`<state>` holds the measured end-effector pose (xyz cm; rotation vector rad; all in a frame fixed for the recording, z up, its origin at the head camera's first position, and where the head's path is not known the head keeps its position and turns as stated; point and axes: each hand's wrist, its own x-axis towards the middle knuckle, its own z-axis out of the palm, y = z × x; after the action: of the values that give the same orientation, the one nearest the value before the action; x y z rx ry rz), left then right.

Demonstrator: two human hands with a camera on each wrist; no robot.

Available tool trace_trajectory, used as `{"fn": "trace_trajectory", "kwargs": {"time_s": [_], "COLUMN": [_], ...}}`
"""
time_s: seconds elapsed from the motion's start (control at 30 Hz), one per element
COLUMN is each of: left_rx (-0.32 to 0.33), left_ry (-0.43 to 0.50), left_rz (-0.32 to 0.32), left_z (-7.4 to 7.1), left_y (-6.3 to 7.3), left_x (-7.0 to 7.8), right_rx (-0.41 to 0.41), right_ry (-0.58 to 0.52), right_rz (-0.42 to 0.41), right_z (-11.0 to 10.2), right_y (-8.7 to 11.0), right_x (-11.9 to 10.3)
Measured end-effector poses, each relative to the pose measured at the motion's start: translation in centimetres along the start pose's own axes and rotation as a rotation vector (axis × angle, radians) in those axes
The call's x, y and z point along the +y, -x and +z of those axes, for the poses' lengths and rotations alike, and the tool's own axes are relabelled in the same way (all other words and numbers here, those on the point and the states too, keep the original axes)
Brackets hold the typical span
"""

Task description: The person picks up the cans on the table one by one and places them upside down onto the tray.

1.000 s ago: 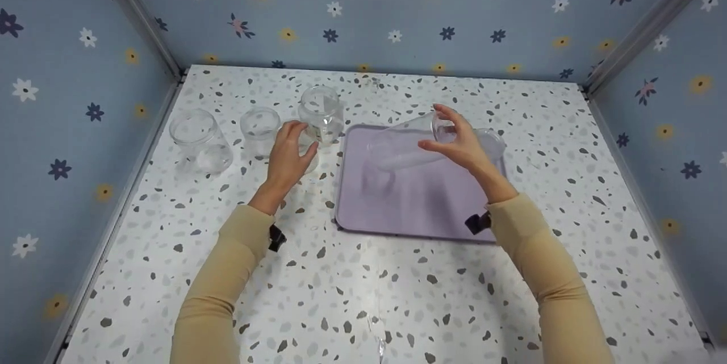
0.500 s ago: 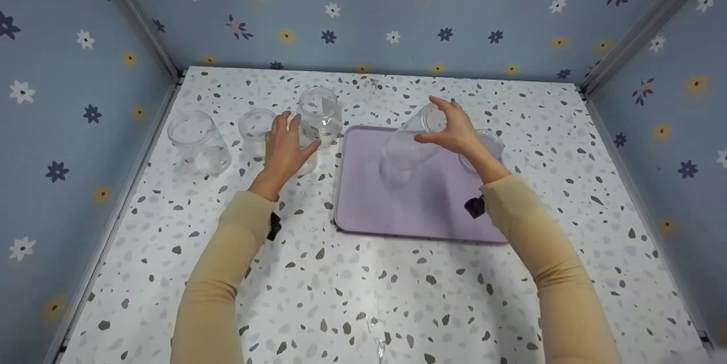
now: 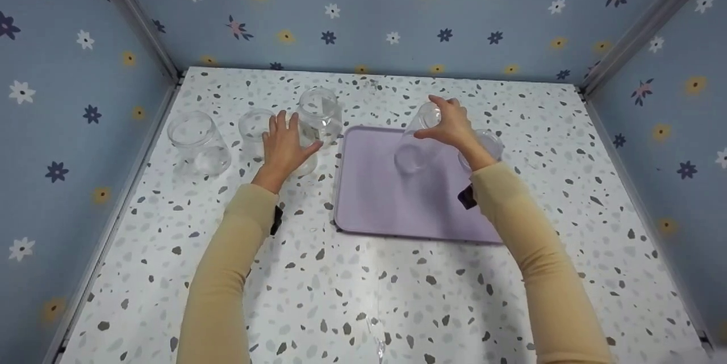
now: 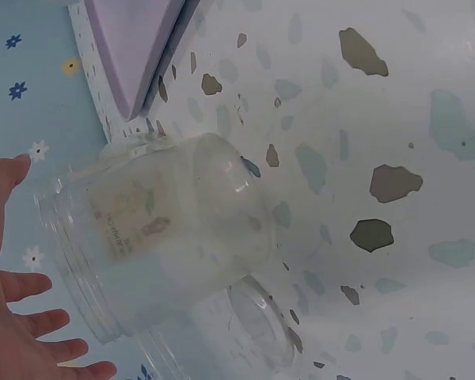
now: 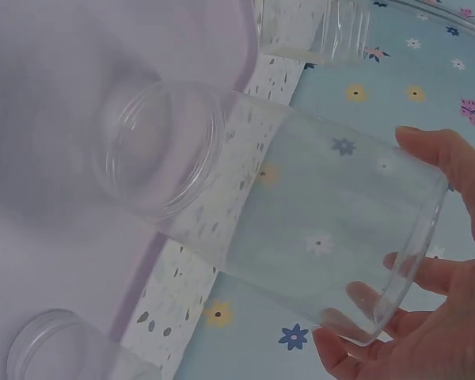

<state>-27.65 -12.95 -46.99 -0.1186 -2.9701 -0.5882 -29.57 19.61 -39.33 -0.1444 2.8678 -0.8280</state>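
Observation:
Thumb and fingers of my right hand [image 3: 451, 125] grip a clear jar [image 3: 413, 151] round its base end. The jar leans, with its threaded mouth [image 5: 165, 150] downward at the lilac tray [image 3: 375, 205]; whether it touches the tray I cannot tell. Another clear jar [image 3: 488, 145] stands on the tray's right side, partly behind the right hand and wrist. My left hand [image 3: 281, 148] hovers with spread fingers at the mouth of a clear jar with a printed label [image 4: 182, 222]. That jar stands on the table left of the tray. No clear contact shows.
More clear jars stand upright on the speckled table: a large one [image 3: 201, 142] at far left, a shorter one [image 3: 254, 125] beside the left hand, and one [image 3: 321, 111] behind it. Flowered walls [image 3: 363, 17] enclose the back and both sides.
The jar in my right hand has swung from nearly lying sideways to steeper, its mouth lower and nearer the tray. The left hand's fingers have straightened and spread slightly.

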Motion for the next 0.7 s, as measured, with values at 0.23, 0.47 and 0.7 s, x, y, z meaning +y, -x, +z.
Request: {"fn": "trace_trajectory", "kwargs": {"time_s": [0.23,0.47,0.7], "left_rx": [-0.062,-0.094,-0.140], "left_ry": [-0.012,-0.032,-0.061], "left_rz": [-0.023,-0.024,-0.029], "left_z": [-0.1,-0.2,-0.4], "left_y": [-0.2,-0.2,-0.5], "left_x": [-0.1,-0.1,0.0], "right_rx": [0.006,0.008,-0.014], "right_ry": [0.020,0.036,0.047], "right_rz": [0.036,0.064,0.074], "right_z": [0.3,0.5,0.3], "right_y": [-0.9,-1.5,-1.9], "right_x": [0.1,0.3,0.3]}}
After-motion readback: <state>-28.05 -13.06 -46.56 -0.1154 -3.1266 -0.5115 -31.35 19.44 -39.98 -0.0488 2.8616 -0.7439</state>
